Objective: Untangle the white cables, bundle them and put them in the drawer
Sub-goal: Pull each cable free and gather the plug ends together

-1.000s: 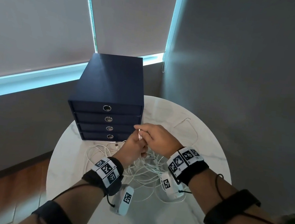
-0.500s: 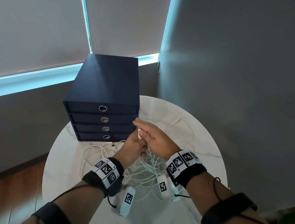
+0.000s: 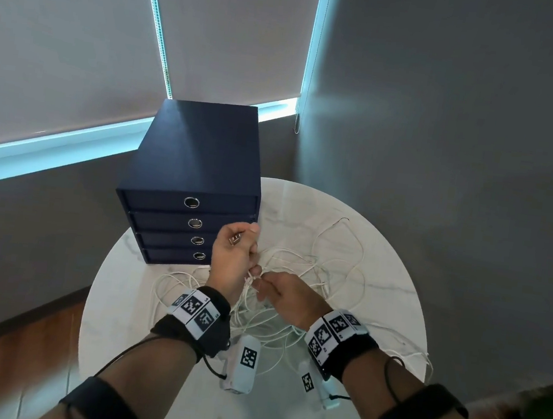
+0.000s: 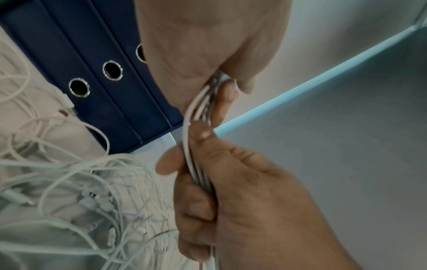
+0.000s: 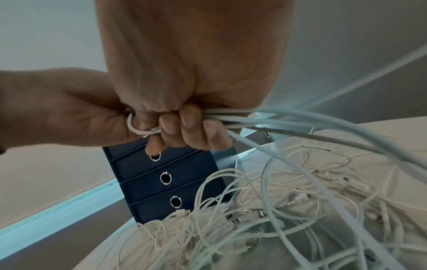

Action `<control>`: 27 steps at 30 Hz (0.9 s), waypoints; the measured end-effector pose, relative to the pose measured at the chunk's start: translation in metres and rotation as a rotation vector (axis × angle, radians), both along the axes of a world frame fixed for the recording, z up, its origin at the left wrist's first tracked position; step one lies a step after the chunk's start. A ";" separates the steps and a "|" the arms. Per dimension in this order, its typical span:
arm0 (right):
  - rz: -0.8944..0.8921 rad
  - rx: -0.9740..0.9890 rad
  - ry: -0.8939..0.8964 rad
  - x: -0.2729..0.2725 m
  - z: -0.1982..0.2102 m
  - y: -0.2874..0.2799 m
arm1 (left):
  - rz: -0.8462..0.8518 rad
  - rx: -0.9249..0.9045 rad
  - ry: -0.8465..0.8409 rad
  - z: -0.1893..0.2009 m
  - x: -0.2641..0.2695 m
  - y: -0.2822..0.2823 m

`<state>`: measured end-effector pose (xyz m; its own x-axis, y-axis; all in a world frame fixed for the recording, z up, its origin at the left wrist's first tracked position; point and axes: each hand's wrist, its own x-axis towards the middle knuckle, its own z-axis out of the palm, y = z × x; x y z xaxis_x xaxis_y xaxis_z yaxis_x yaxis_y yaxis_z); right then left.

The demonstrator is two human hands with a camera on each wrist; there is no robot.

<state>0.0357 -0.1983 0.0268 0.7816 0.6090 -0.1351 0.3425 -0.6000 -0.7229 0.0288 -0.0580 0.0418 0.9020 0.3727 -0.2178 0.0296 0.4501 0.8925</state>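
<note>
head view: both fists, left hand (image 3: 233,259) and right hand (image 3: 287,300), seemingly around white cables (image 3: 323,266)

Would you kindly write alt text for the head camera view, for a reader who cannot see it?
Both hands, left hand and right hand, grip strands of tangled white cables above a round marble table. A navy four-drawer box, all drawers shut, stands behind them.

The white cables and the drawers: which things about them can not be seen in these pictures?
- How many white cables there are: all views, strands overlap in a tangle.
- What the left hand encloses: head view, its curled fingers cover the gripped strands.
- The drawer unit contents: all four drawers closed.
- Small plugs far in the pile: right wrist view, blurred.
</note>
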 end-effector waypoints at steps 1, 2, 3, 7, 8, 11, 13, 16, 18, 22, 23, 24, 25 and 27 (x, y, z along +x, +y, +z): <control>0.011 -0.005 -0.017 -0.002 -0.001 0.000 | 0.019 0.007 -0.002 -0.001 0.001 0.000; 0.027 -0.006 -0.033 -0.003 -0.004 0.000 | 0.030 0.007 -0.004 -0.001 0.001 0.001; 0.050 -0.013 -0.045 -0.005 -0.005 0.000 | 0.038 0.005 0.000 -0.001 0.002 0.002; 0.072 -0.148 -0.073 -0.003 -0.019 -0.023 | 0.091 -0.109 0.037 0.000 0.004 0.011; 0.054 -0.192 -0.082 0.002 -0.022 -0.034 | 0.105 -0.143 0.045 -0.001 0.004 0.014; -0.013 -0.292 -0.085 0.026 -0.022 -0.073 | 0.103 -0.196 0.052 -0.002 0.004 0.019; -0.093 -0.369 -0.119 0.046 -0.015 -0.103 | 0.085 -0.196 0.045 -0.003 0.004 0.019; -0.281 -0.514 -0.203 0.068 0.001 -0.143 | 0.054 -0.207 0.053 -0.002 0.003 0.017; -0.405 -0.589 -0.295 0.076 0.010 -0.162 | 0.034 -0.211 0.060 -0.001 0.002 0.015; -0.584 -0.677 -0.361 0.073 0.011 -0.182 | 0.033 -0.196 0.038 0.003 0.003 0.016; -0.579 -0.738 -0.304 0.069 0.003 -0.186 | 0.030 -0.183 0.031 0.004 0.004 0.017; -0.576 -0.804 -0.232 0.063 -0.006 -0.191 | 0.026 -0.167 0.029 0.004 0.004 0.019; -0.584 -0.855 -0.156 0.058 -0.017 -0.198 | 0.025 -0.149 0.031 0.005 0.004 0.021; -0.592 -0.896 0.004 0.047 -0.042 -0.208 | 0.029 -0.117 0.043 0.003 0.003 0.025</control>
<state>0.0826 -0.4068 -0.0151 0.9184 -0.1887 -0.3477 -0.1781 -0.9820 0.0624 0.0315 -0.0325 0.0450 0.8804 0.3680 -0.2993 0.0520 0.5523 0.8320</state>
